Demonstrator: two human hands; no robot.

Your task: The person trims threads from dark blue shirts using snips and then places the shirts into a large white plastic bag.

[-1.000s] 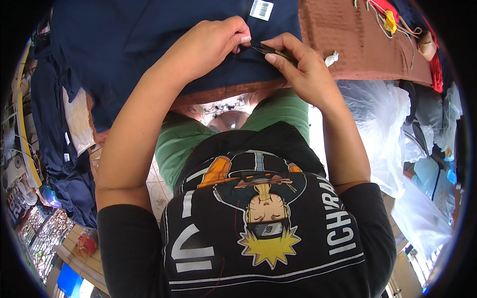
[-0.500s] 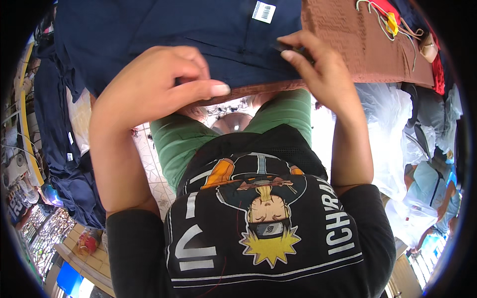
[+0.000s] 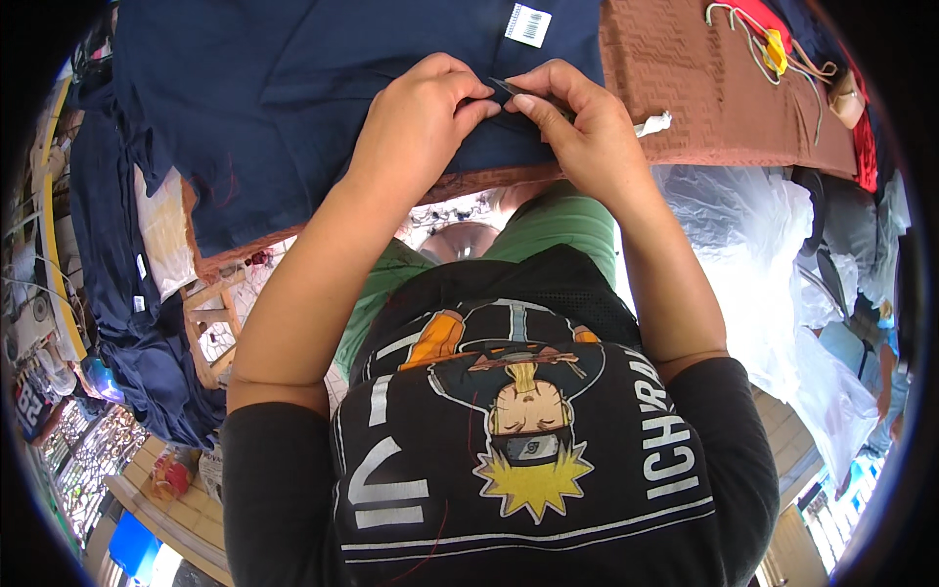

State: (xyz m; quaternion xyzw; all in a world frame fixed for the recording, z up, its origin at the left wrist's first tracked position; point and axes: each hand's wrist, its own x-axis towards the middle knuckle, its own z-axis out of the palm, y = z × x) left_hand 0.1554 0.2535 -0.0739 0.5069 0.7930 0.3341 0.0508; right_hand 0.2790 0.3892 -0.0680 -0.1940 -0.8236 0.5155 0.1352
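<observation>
A navy blue cloth garment [image 3: 264, 108] lies spread over the tabletop, with a white tag [image 3: 527, 25] on its far part. Above the cloth, my left hand [image 3: 421, 112] pinches thumb and forefinger together; whatever is between them is too small to make out. My right hand [image 3: 587, 122] grips a small dark pointed blade [image 3: 504, 86], its tip close to the left fingertips. Most of that tool is hidden inside the hand. A white end [image 3: 653, 124] sticks out behind the right hand; whether it belongs to the tool I cannot tell.
Brown patterned fabric [image 3: 724, 88] covers the table. Cords with a yellow piece [image 3: 776, 51] lie at the far right. Clear plastic bags [image 3: 743, 235] hang on the right, dark blue garments [image 3: 127, 293] on the left. A wooden frame [image 3: 210, 318] stands below the left table edge.
My left hand has moved away from me and to the right, and its fingers have closed. My right hand has come left, bringing the blade tip beside them.
</observation>
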